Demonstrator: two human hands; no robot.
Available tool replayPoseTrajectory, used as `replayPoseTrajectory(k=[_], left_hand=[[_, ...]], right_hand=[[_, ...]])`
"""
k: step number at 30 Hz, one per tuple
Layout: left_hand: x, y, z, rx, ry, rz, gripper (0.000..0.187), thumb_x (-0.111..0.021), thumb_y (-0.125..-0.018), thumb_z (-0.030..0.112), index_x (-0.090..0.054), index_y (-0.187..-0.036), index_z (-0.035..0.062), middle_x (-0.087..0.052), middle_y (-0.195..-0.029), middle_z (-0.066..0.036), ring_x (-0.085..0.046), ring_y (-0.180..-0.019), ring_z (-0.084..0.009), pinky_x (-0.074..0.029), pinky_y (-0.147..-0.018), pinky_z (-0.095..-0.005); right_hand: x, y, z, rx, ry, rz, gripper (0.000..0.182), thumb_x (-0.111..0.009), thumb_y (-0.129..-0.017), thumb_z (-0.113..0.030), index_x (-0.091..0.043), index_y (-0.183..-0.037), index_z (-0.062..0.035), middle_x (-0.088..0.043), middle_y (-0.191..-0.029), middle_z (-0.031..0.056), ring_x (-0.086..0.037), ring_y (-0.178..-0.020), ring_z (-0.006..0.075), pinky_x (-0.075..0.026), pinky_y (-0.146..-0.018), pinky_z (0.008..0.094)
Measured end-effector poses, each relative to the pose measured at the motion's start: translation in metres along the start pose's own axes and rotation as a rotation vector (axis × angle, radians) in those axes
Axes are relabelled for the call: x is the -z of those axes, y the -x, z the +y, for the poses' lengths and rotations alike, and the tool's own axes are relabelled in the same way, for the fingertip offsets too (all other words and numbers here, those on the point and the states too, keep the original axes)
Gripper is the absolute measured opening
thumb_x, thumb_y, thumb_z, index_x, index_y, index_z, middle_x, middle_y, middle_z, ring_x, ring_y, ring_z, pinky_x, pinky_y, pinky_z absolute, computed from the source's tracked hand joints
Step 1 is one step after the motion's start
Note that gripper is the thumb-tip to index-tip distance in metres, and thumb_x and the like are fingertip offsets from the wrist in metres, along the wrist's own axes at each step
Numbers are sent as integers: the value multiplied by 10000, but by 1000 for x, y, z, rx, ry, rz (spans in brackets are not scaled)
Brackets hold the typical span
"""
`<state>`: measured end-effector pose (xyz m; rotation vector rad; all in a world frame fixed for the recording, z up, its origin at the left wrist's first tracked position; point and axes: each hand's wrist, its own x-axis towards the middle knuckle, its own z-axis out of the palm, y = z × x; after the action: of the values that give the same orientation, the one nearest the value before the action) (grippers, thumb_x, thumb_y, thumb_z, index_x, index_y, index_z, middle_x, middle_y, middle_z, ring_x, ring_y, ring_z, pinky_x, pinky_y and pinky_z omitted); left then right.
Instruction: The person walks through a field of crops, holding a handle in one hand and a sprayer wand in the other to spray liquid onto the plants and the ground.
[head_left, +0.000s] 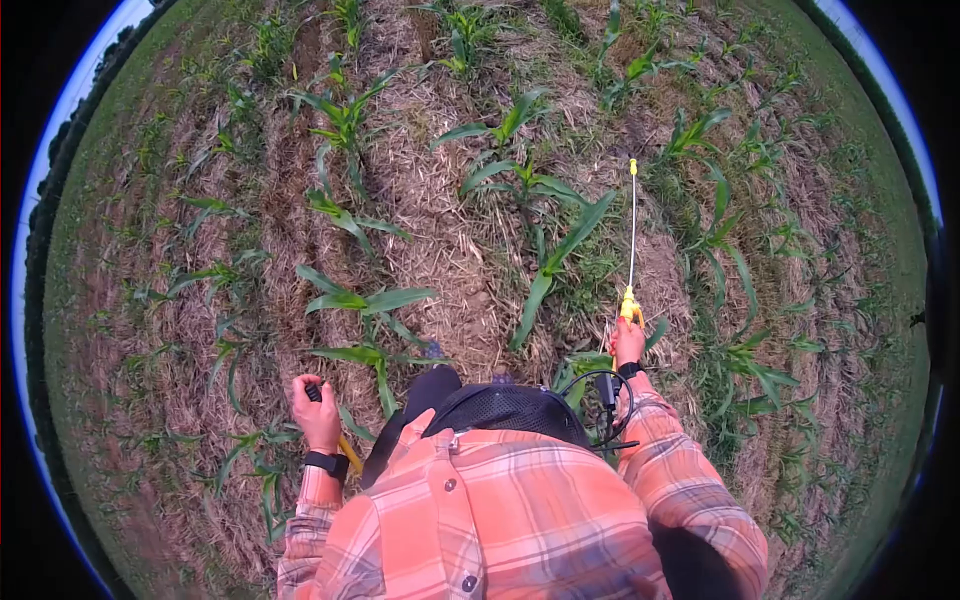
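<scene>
My right hand [628, 343] is closed around the handle of a sprayer wand [632, 240], a thin metal tube with a yellow nozzle tip that points forward over the ground between crop rows. A black hose [577, 380] loops near the wrist. On the other side, my left hand [316, 412] is wrapped round the black grip of a yellow pump lever [350, 453], low beside my hip. Young maize plants [345, 300] stand close to both hands. No spray can be made out at the nozzle.
Rows of maize plants [525, 180] run ahead on both sides, with weeds [595, 265] among them. Straw-covered soil [440, 220] lies between the rows. A black mesh bag [515, 412] sits at my waist. My shoe [432, 350] shows near the left row.
</scene>
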<state>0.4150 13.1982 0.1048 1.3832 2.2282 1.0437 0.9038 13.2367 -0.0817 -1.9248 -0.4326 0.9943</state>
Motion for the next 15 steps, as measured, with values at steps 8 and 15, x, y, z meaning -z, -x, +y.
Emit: replayPoseTrajectory(k=[8, 15], left_hand=[[-14, -75, -17, -34, 72, 4, 122, -544, -720, 29, -463, -811, 39, -478, -654, -72, -464, -564, -166, -393, -547, -285], [-6, -135, -42, 59, 77, 14, 117, -544, -716, 22, -463, -797, 43, -464, -640, -37, -442, -566, -127, -376, -534, -264]], right_hand=[[-83, 1, -26, -107, 24, -113, 283, -506, -826, -308, -437, -694, -67, -442, -502, 12, -386, -325, 99, -303, -270, 238], [-191, 21, -50, 48, 385, -374, 270, -517, -815, -325, -507, -744, -65, -466, -521, -6, -401, -379, 74, -315, -340, 230]])
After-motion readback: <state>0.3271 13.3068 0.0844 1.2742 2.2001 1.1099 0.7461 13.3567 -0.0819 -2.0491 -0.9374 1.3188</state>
